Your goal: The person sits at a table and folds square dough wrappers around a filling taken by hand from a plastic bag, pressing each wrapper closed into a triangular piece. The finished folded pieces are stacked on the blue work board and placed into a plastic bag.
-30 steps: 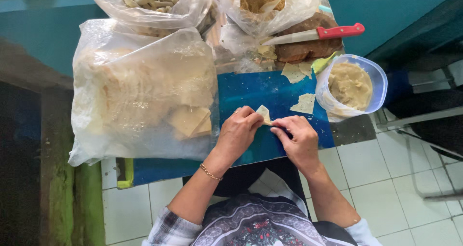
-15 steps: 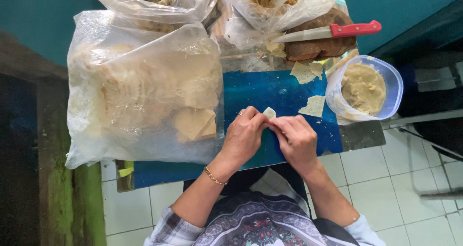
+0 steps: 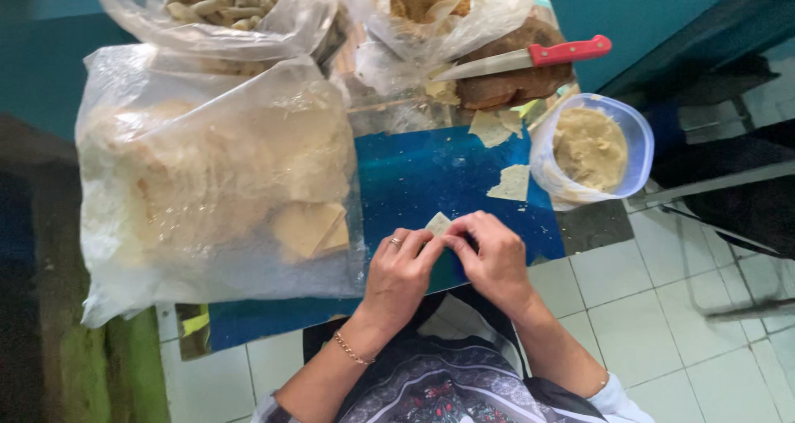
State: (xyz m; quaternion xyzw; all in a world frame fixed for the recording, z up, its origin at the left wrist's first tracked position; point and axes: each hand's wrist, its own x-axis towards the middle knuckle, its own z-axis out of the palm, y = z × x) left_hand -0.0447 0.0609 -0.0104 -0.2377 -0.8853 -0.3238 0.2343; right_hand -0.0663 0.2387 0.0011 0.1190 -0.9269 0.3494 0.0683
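Note:
My left hand [image 3: 400,275] and my right hand [image 3: 494,258] meet over the near edge of a blue table [image 3: 414,174]. Both pinch one small pale wrapper piece [image 3: 437,222] between their fingertips; most of it is hidden by the fingers. The left hand wears a ring and a bracelet. Further back on the blue surface lie two more pale wrapper pieces [image 3: 511,182]. A round clear tub of beige filling [image 3: 590,148] stands to the right of them.
A big clear bag of flat pale wrappers [image 3: 211,174] covers the table's left half. Behind stand a bag of rolled pieces [image 3: 217,4], another bag [image 3: 443,9] and a red-handled knife [image 3: 530,57] on a brown block. White floor tiles and a chair frame [image 3: 729,191] lie right.
The hands have stayed together at the table's near edge, fingers working the small wrapper piece tighter. The view has shifted slightly; nothing else moved.

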